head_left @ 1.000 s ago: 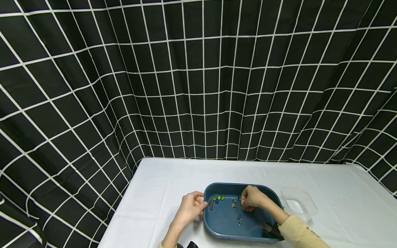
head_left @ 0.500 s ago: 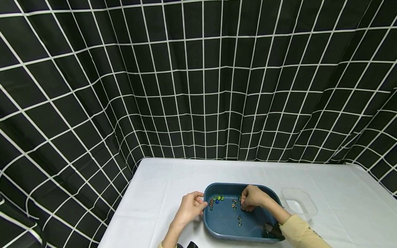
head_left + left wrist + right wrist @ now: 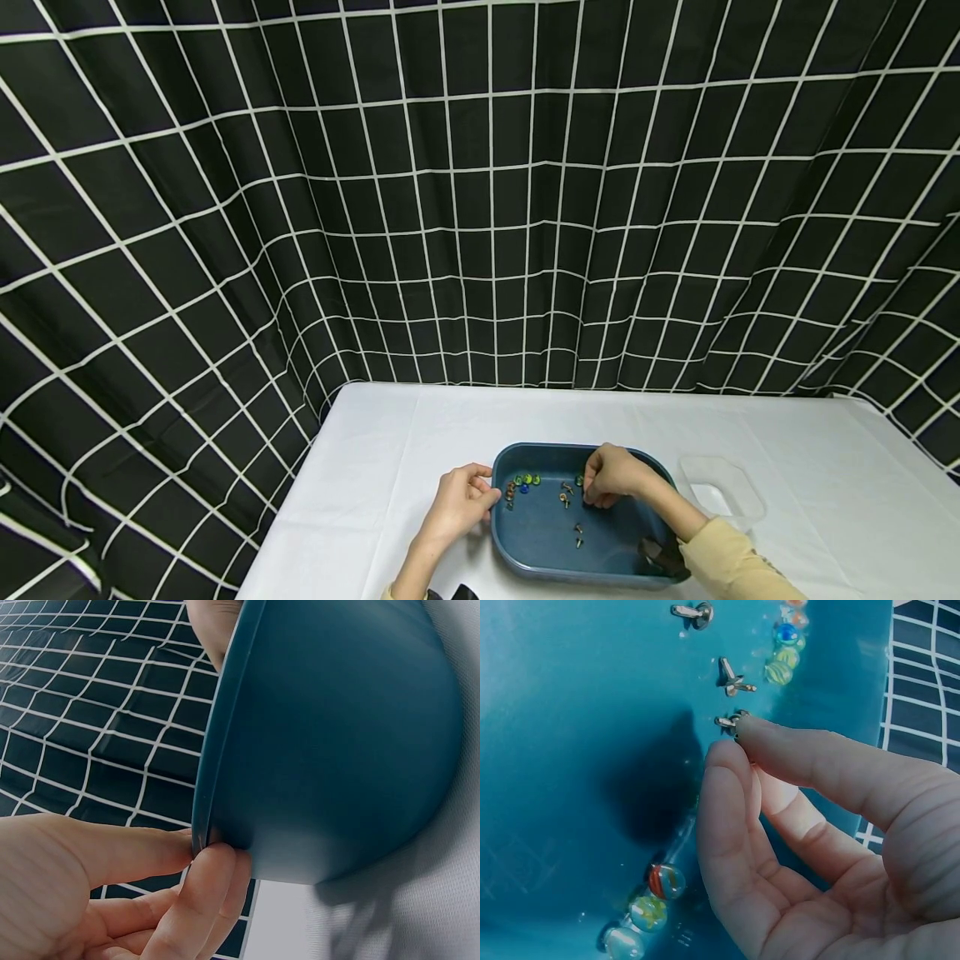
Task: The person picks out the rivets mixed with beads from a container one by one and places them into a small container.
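Note:
My left hand (image 3: pixel 459 500) holds the left rim of the blue plastic basin (image 3: pixel 547 575), thumb inside and fingers outside in the left wrist view. Inside the basin, my right hand (image 3: pixel 615 473) reaches down with curled fingers, its thumb and index fingertips close together. Just beyond the thumb tip lies a small metal screw (image 3: pixel 727 721), partly hidden; I cannot tell whether the fingertips hold anything. More screws (image 3: pixel 735 684) lie close by on the basin floor. Glass marbles (image 3: pixel 527 479), green, blue and orange, are gathered at the far left corner. Other marbles (image 3: pixel 646 911) lie beside the right hand.
A clear plastic container (image 3: pixel 723 492) stands on the white tablecloth (image 3: pixel 420 425), right of the basin and near the right forearm. A few more screws (image 3: pixel 579 535) lie toward the basin's near side. Behind the table hangs a black curtain (image 3: pixel 465 250) with white grid lines.
My right hand stays in nearly the same spot, with its back and wrist raised slightly. The left hand keeps its place on the rim; the marbles and visible screws stay put.

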A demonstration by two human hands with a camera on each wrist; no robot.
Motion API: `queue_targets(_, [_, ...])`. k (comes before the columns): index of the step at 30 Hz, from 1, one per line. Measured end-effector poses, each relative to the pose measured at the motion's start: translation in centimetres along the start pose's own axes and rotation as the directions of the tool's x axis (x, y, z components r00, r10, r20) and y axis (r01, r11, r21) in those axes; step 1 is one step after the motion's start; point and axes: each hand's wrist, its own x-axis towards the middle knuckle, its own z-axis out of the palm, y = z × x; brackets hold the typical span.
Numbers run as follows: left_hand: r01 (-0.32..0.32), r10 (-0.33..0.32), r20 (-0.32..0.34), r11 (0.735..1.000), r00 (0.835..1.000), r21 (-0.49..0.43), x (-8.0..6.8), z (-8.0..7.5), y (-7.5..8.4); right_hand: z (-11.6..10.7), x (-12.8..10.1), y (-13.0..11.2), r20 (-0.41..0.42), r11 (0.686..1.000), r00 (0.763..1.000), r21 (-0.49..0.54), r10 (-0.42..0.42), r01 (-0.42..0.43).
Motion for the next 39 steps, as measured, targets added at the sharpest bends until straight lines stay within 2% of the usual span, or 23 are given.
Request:
queue_targets(15, [0.003,-0.003,0.000,1.000,1.000,-0.013,-0.1,0.1,0.0,-1.0,-0.6,-0.1,0.010,0.997,0.999,0.062,-0.047,0.046])
queue_targets(28, [0.005,-0.005,-0.003,1.000,1.000,-0.008,-0.1,0.1,0.0,-1.9,-1.1,-0.2,-0.008,0.997,1.000,0.073,-0.020,0.020])
queue_targets(39, [0.001,-0.001,0.003,1.000,1.000,-0.008,0.0,0.1,-0.1,-3.3,-1.6,0.0,-0.003,0.993,0.999,0.108,-0.047,0.047])
